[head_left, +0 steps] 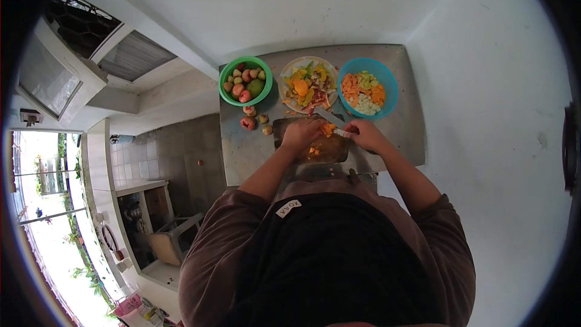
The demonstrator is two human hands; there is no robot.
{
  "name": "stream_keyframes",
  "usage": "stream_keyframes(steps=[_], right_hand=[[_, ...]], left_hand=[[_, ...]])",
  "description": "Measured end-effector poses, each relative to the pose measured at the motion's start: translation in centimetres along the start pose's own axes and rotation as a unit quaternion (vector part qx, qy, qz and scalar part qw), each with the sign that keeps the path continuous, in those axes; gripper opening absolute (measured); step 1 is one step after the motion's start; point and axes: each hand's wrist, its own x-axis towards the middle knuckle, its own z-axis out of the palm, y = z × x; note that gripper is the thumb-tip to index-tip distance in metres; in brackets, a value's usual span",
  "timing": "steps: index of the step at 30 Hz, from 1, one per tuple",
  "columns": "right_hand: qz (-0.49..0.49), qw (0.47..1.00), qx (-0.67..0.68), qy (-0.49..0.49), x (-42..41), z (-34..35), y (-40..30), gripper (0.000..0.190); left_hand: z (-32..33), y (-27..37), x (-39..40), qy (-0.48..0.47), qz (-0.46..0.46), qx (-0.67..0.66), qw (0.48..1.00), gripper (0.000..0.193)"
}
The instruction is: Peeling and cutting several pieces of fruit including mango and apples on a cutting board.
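Observation:
A knife is gripped in my right hand, its broad metal blade angled up and left over the far edge of a dark brown cutting board. Against the right fingers there is also a small pale strip that I cannot identify. My left hand lies over the board's left side, its fingertips beside chopped orange fruit; whether they pinch any of it is hidden. Nearer my body, a few small orange cubes sit on the board.
Behind the board, a plate holds peels and scraps. A blue bowl with diced fruit stands at right, a green bowl of whole fruit at left. Several loose fruits lie on the metal tabletop. Walls border the far and right sides.

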Motion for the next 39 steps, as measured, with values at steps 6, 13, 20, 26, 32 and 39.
stream_keyframes(steps=[6,13,20,26,32,39], right_hand=[[-0.012,0.998,-0.043,0.046,0.2,-8.6,3.2,0.018],[0.003,0.992,-0.092,0.084,0.8,-15.5,5.6,0.015],[-0.064,0.925,-0.344,0.148,0.7,-17.1,4.5,0.011],[-0.1,0.869,-0.462,0.145,0.3,-17.8,2.6,0.017],[-0.092,0.871,-0.46,0.147,0.6,-18.1,2.6,0.021],[-0.042,0.865,-0.486,0.117,0.1,-18.5,0.6,0.014]], left_hand=[[1.4,4.0,8.8,-0.026,0.037,-0.022,0.999,0.031],[6.3,6.3,16.4,-0.047,0.025,-0.039,0.998,0.031],[10.0,6.5,18.5,-0.089,-0.057,-0.043,0.993,0.036],[6.9,6.8,17.6,-0.139,-0.089,-0.031,0.986,0.04],[1.0,4.8,11.1,0.014,-0.233,-0.119,0.965,0.035],[2.0,0.5,-2.9,-0.02,-0.244,-0.022,0.969,0.033]])
